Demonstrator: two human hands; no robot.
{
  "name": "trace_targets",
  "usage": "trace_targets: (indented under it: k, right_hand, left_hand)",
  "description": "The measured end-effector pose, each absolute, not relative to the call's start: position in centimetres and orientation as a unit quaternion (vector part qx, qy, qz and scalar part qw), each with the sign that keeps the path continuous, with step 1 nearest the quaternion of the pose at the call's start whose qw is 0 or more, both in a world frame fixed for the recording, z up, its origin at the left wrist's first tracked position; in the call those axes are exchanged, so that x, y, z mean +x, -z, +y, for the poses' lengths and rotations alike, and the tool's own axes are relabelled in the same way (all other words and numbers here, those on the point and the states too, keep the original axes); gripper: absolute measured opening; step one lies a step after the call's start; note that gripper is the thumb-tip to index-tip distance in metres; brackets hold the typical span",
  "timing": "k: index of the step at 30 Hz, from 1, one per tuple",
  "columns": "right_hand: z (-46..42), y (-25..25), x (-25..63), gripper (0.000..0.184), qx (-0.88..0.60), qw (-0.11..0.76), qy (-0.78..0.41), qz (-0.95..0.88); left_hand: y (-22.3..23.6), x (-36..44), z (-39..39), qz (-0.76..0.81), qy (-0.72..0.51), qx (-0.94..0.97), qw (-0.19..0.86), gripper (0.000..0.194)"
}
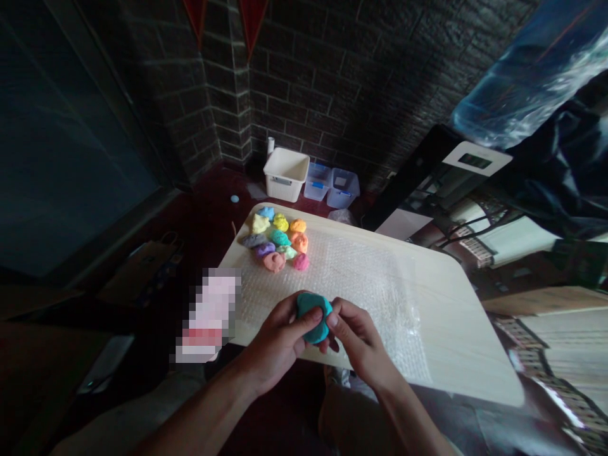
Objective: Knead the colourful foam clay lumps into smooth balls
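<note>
A teal lump of modelling clay (314,324) is held between both my hands above the near edge of the table. My left hand (284,330) wraps round its left side, thumb pressed on its face. With thumb and fingertips, my right hand (355,329) pinches the clay's right edge. Beyond my hands, several other clay lumps sit bunched at the table's far left corner, among them a pink lump (301,261), a salmon lump (274,262), a green lump (280,238) and a yellow lump (280,221).
Bubble wrap (365,272) covers much of the pale table (456,329). On the floor past the far edge stand a white basket (286,177) and two clear plastic bins (342,188). A black-and-white machine (470,158) is at the right, and a pixelated patch hides something left of the table.
</note>
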State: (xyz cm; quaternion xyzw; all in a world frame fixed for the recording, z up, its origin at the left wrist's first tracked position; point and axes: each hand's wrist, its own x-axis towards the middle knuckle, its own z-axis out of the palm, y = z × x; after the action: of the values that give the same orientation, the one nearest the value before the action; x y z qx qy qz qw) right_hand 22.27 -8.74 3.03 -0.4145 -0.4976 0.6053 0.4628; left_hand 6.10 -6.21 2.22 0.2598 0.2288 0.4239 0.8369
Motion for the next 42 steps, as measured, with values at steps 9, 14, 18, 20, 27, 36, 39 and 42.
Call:
trace_targets:
  k: [9,14,18,20,27,36,39,42]
  right_hand:
    - [-8.5,-2.6,21.4,0.014,-0.493,0.556,-0.457,-0.489]
    - [-8.3,-2.2,21.2,0.012,-0.493,0.575,-0.435,-0.486]
    - [-8.4,-1.9,21.3,0.016,-0.485,0.581,-0.482,-0.442]
    - [-8.4,-1.8,21.4,0.021,-0.475,0.584,-0.511,-0.414]
    - [-8.3,-1.5,21.1,0.021,-0.453,0.594,-0.556,-0.365]
    - [-8.3,-1.7,21.0,0.018,-0.454,0.613,-0.546,-0.346]
    - [-8.3,-1.7,21.1,0.012,-0.465,0.605,-0.531,-0.368]
    - [-8.3,-1.6,21.2,0.01,-0.472,0.599,-0.517,-0.388]
  left_hand:
    - [-1.1,6.4,-6.6,0.355,-0.498,0.358,0.706,0.02]
    - [-0.8,6.5,-7.0,0.369,-0.503,0.388,0.679,0.023]
    - [-0.8,6.5,-6.9,0.369,-0.503,0.401,0.671,0.023]
    - [-0.9,6.5,-6.8,0.372,-0.499,0.409,0.668,0.022]
    - [-1.1,6.5,-7.1,0.394,-0.483,0.432,0.651,0.022]
    - [-1.9,6.3,-6.4,0.358,-0.487,0.43,0.671,0.021]
    - [-2.0,6.2,-6.5,0.352,-0.489,0.442,0.664,0.02]
    - [-2.0,6.2,-6.7,0.367,-0.489,0.461,0.643,0.018]
